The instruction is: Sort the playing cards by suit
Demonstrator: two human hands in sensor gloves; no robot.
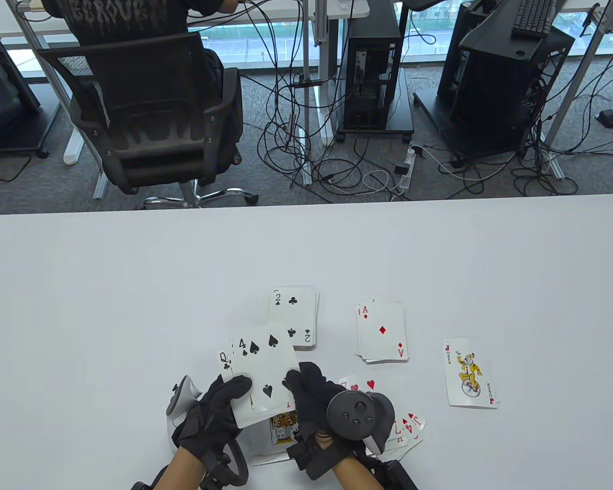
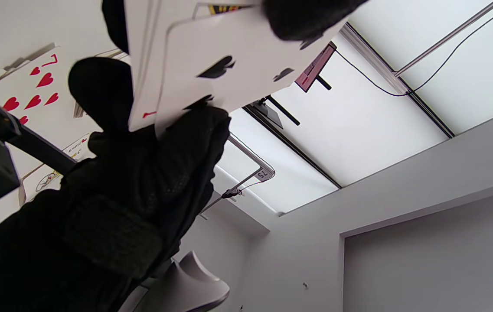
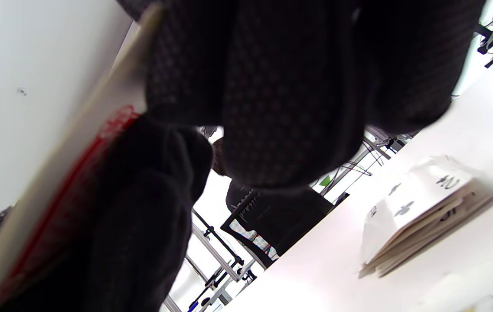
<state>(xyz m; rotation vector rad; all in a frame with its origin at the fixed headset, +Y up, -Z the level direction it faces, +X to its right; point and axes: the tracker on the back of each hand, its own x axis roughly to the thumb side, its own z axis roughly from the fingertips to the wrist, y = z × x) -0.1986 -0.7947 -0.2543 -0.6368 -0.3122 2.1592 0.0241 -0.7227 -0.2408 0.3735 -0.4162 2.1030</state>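
Two hands [image 1: 212, 408] [image 1: 314, 395] on one four of spades [image 1: 263, 367], three piles

Black spade pips are seen on the white four of spades [image 1: 263, 372], a red diamond on the ace [image 1: 382, 331], and yellow on the joker [image 1: 469, 374].

My left hand [image 1: 212, 408] and right hand [image 1: 316, 395] were raised close together near the worktop's [image 1: 107, 286] near edge, fingers curled, both pinching cards.
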